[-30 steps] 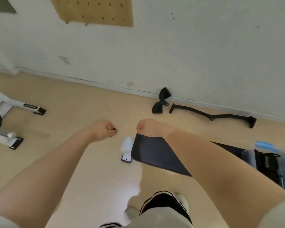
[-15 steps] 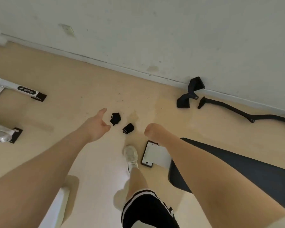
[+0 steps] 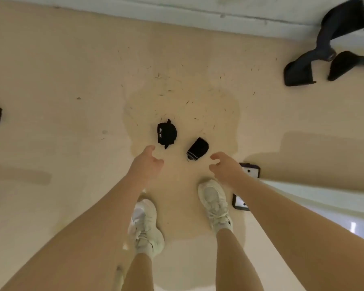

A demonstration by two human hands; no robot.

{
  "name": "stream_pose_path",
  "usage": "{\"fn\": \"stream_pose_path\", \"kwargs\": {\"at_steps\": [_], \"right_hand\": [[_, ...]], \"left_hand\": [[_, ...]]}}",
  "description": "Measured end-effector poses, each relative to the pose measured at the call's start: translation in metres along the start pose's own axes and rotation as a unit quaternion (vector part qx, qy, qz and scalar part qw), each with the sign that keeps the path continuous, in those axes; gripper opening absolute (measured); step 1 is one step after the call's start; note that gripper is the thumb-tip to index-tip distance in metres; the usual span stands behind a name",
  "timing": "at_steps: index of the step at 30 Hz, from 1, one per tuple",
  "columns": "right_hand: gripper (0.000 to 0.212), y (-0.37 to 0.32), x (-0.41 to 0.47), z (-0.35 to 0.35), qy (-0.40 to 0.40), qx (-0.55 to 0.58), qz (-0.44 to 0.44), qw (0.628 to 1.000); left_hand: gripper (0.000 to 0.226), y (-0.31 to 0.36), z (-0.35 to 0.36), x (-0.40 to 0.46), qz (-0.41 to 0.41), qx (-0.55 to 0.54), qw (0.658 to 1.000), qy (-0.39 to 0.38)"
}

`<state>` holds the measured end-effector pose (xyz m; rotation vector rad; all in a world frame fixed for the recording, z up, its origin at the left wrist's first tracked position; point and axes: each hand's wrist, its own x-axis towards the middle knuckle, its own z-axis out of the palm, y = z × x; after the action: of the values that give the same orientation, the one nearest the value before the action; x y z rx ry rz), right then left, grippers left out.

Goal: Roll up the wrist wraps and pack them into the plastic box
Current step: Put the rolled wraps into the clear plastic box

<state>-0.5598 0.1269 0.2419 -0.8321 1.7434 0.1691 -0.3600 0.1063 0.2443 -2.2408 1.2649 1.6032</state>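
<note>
Two black wrist wraps lie on the tan floor, side by side but apart, ahead of the person's feet. The left wrap is a squat, rounded bundle of dull woven fabric, with white lettering down its left face and a short tab poking out at the top and bottom ends. The right wrap is a tighter, flatter roll, tilted on a diagonal, matte black with a pale stripe edging at its lower end. Left hand hangs just short of the left wrap, not touching; fingers loosely curved, thumb apart, nothing held. Right hand sits just beside the right wrap's lower end, fingers relaxed and slightly hooked, nothing held; whether a fingertip touches the wrap cannot be told. Floor is smooth and pale, flecked with fine dark specks, with a darker blotchy patch around the wraps. Two off-white laced sneakers stand below the hands, the left sneaker and the right sneaker, mesh-like and chunky. A small white rectangular object with a black rim lies partly under the right forearm. Upper right, near the white baseboard, a black strap handle, stiff-looking and folded.
</note>
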Motion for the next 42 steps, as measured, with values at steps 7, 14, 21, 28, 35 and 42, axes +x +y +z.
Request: {"fn": "stream_pose_path", "kwargs": {"at_steps": [7,14,21,28,35,42], "right_hand": [[0.056,0.014,0.168,0.099,0.068,0.207,0.112,0.970],[0.085,0.039,0.258,0.123,0.178,0.212,0.117,0.954],[0.060,0.040,0.252,0.115,0.113,0.327,0.093,0.934],[0.053,-0.043,0.124,-0.014,0.116,0.425,0.003,0.898],[0.060,-0.129,-0.131,-0.172,0.165,0.405,-0.078,0.896],[0.066,-0.109,-0.376,-0.246,0.237,0.370,-0.191,0.878]], "left_hand": [[0.064,-0.063,0.035,0.167,0.083,0.123,0.989,0.022],[0.089,-0.059,0.092,0.269,0.071,0.074,0.991,0.085],[0.092,-0.049,0.102,0.279,0.067,0.039,0.994,0.080],[0.072,0.082,0.003,0.150,0.222,-0.022,0.971,0.088],[0.072,0.222,-0.121,-0.097,0.319,0.103,0.941,-0.043],[0.075,0.313,-0.162,-0.312,0.416,0.102,0.904,0.005]]}}
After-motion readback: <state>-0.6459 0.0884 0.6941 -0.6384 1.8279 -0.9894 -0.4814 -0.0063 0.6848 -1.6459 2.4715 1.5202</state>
